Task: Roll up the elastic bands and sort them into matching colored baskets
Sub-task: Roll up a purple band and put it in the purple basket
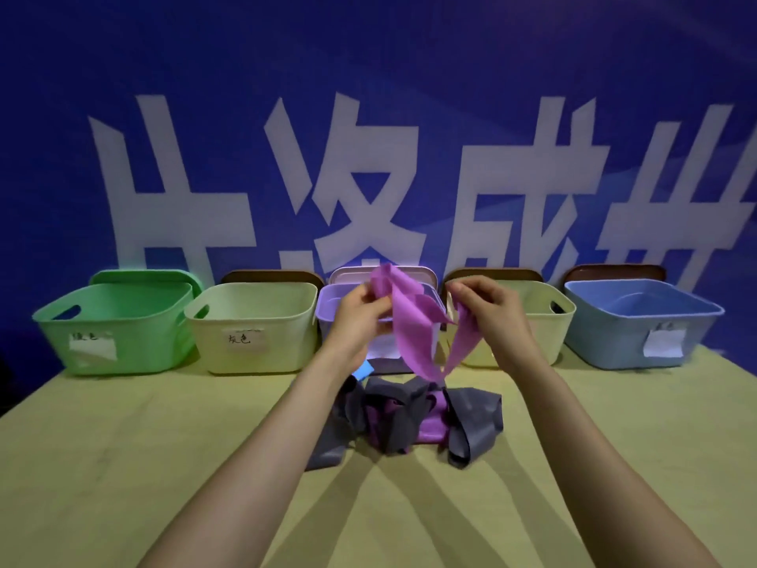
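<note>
Dim bluish light, soft blur, bowed edges.

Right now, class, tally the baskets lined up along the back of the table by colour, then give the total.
Green basket: 1
Pale yellow baskets: 2
Purple basket: 1
Blue basket: 1
Total: 5

Observed across upper half of frame: blue backdrop (409, 55) with large white characters (360, 190). Covering lower half: yellow-green tablecloth (123, 465), faintly creased. Noted near centre, on the cloth: small bright-blue scrap (364, 369), nature unclear.
</note>
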`<state>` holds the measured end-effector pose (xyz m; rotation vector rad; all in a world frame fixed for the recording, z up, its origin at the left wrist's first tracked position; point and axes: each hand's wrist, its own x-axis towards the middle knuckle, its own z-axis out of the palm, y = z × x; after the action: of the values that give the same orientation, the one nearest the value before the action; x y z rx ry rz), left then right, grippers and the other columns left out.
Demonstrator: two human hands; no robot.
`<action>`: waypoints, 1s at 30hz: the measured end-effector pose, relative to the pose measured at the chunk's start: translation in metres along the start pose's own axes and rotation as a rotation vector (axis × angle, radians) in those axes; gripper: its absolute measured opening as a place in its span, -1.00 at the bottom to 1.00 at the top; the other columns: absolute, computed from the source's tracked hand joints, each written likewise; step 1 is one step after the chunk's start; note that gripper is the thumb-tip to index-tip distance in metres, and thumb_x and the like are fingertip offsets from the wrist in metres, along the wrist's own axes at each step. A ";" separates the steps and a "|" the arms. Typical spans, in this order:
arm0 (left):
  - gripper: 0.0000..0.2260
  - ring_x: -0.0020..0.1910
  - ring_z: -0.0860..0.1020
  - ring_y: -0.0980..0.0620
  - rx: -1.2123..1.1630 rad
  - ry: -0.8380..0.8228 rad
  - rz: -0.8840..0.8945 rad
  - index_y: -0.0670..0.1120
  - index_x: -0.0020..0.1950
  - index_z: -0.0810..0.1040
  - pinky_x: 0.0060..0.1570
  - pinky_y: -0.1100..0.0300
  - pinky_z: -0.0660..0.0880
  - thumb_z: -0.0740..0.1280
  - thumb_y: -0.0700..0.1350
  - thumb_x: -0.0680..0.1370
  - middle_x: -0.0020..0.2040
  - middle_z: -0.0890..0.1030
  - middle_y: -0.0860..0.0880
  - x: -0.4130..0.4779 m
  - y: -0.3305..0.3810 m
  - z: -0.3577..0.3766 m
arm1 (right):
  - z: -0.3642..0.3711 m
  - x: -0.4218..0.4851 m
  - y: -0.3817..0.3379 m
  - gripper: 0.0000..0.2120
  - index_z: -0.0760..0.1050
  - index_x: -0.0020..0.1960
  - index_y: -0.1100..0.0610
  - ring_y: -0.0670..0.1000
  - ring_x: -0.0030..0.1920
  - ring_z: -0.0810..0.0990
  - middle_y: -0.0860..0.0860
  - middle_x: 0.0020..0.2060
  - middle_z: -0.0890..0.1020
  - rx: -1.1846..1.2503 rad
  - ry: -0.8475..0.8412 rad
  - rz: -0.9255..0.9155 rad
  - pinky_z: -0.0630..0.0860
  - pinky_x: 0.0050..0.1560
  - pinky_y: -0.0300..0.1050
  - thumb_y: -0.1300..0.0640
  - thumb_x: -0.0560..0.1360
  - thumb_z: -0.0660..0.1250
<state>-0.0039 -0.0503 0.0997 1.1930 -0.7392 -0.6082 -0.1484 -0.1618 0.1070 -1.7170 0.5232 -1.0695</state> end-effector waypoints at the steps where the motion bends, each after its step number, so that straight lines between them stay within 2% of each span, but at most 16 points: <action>1: -0.82 -0.16 0.62 0.02 -0.024 0.019 -0.011 -0.12 0.07 0.54 -0.19 0.16 0.57 0.26 -0.34 0.56 -0.12 0.64 -0.01 0.001 0.008 -0.005 | -0.002 0.004 -0.004 -0.88 0.64 -0.06 0.13 -0.14 -0.27 0.50 -0.06 -0.28 0.62 0.020 0.021 -0.001 0.39 -0.25 -0.27 0.11 0.53 0.35; 4: -0.74 -0.22 0.60 -0.02 -0.097 0.018 -0.097 -0.13 0.03 0.46 -0.06 0.05 0.58 0.18 -0.46 0.52 -0.18 0.60 -0.08 0.003 0.016 -0.019 | -0.002 0.016 -0.012 -0.86 0.64 -0.13 0.05 -0.09 -0.20 0.54 0.00 -0.22 0.64 0.089 0.060 -0.003 0.42 -0.18 -0.18 0.10 0.55 0.33; 6: -0.73 -0.33 0.55 -0.01 -0.084 -0.006 -0.186 -0.15 -0.02 0.44 -0.20 0.12 0.60 0.11 -0.48 0.49 -0.28 0.55 -0.11 0.002 0.013 -0.023 | 0.003 0.022 -0.013 -0.83 0.62 -0.14 0.00 -0.02 -0.11 0.55 0.01 -0.16 0.64 0.099 0.068 0.006 0.44 -0.08 -0.09 0.07 0.57 0.29; 8: -0.74 -0.46 0.49 0.06 -0.118 0.020 -0.265 -0.16 -0.11 0.45 -0.40 0.22 0.49 0.07 -0.46 0.48 -0.40 0.52 -0.07 0.000 0.008 -0.023 | 0.009 0.027 -0.013 -0.84 0.58 -0.09 0.01 0.00 -0.09 0.55 0.01 -0.15 0.62 0.075 0.056 0.016 0.45 -0.06 -0.08 0.06 0.59 0.24; 11: -0.82 -0.34 0.47 0.03 -0.277 0.062 -0.346 -0.15 -0.17 0.46 -0.33 0.22 0.39 0.15 -0.38 0.51 -0.30 0.50 -0.10 0.001 0.004 -0.026 | 0.014 0.034 -0.009 -0.86 0.52 0.00 0.00 0.00 -0.09 0.56 0.07 -0.09 0.60 0.035 0.039 0.025 0.46 -0.13 -0.14 0.09 0.63 0.18; 14: -0.86 -0.26 0.50 0.03 -0.330 0.072 -0.257 -0.14 -0.06 0.47 -0.26 0.24 0.45 0.25 -0.36 0.54 -0.20 0.53 -0.10 0.006 0.009 -0.033 | 0.015 0.036 -0.001 -0.85 0.52 0.02 0.05 -0.03 -0.13 0.52 0.04 -0.11 0.60 -0.030 0.035 0.050 0.42 -0.18 -0.21 0.13 0.63 0.17; 16: -0.79 -0.23 0.55 0.03 -0.323 0.107 -0.161 -0.14 0.08 0.45 -0.29 0.27 0.52 0.29 -0.38 0.52 -0.13 0.57 -0.11 0.008 0.014 -0.036 | 0.012 0.034 0.007 -0.87 0.53 -0.02 0.09 0.00 -0.14 0.51 0.04 -0.14 0.59 -0.084 -0.006 0.111 0.43 -0.16 -0.17 0.13 0.61 0.22; 19: -0.65 -0.17 0.59 0.01 -0.150 0.113 -0.048 -0.10 0.18 0.43 -0.18 0.25 0.54 0.38 -0.37 0.47 -0.04 0.60 -0.13 0.008 0.022 -0.037 | 0.007 0.028 0.017 -0.90 0.54 -0.09 0.14 0.04 -0.18 0.51 0.06 -0.24 0.57 -0.174 -0.152 0.172 0.40 -0.24 -0.18 0.19 0.58 0.28; 22: -0.70 -0.10 0.60 -0.02 0.067 0.016 0.047 -0.05 0.11 0.51 0.00 0.13 0.52 0.41 -0.33 0.46 -0.06 0.64 -0.11 0.005 0.030 -0.030 | 0.008 0.019 0.015 -0.88 0.57 -0.06 0.13 -0.05 -0.21 0.53 0.00 -0.24 0.58 -0.343 -0.327 0.186 0.43 -0.28 -0.30 0.12 0.57 0.30; 24: -0.77 -0.07 0.60 0.00 0.164 -0.032 0.104 -0.02 0.05 0.57 0.05 0.08 0.52 0.42 -0.29 0.48 -0.06 0.65 -0.07 0.005 0.034 -0.023 | 0.012 0.015 0.008 -0.78 0.59 0.01 0.14 -0.05 -0.10 0.57 -0.01 -0.14 0.62 -0.272 -0.329 0.143 0.47 -0.14 -0.25 0.01 0.59 0.25; 26: -0.84 -0.07 0.60 0.00 0.234 -0.050 0.152 -0.01 0.01 0.61 0.05 0.03 0.55 0.42 -0.24 0.49 -0.05 0.64 -0.06 0.006 0.038 -0.018 | 0.018 0.012 -0.005 -0.72 0.56 0.10 0.13 -0.06 0.02 0.59 0.00 -0.02 0.64 -0.064 -0.294 0.090 0.48 0.03 -0.16 -0.04 0.59 0.22; 28: -0.86 -0.06 0.62 -0.04 0.272 -0.051 0.174 0.00 0.01 0.61 0.02 -0.01 0.57 0.42 -0.20 0.50 -0.04 0.64 -0.09 0.009 0.045 -0.014 | 0.025 0.013 -0.017 -0.75 0.53 0.14 0.10 -0.07 0.07 0.61 0.01 0.03 0.64 0.008 -0.304 0.002 0.52 0.09 -0.15 -0.01 0.54 0.30; 30: -0.85 -0.06 0.62 -0.05 0.279 -0.062 0.184 -0.01 0.04 0.60 0.03 0.00 0.57 0.42 -0.20 0.50 -0.02 0.64 -0.12 0.010 0.054 -0.012 | 0.031 0.016 -0.025 -0.82 0.53 0.07 0.08 -0.03 0.01 0.63 0.03 -0.05 0.66 0.000 -0.282 -0.067 0.57 0.08 -0.12 0.10 0.48 0.40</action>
<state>0.0134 -0.0362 0.1508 1.3473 -0.9982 -0.3983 -0.1175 -0.1473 0.1331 -1.8578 0.2890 -0.8537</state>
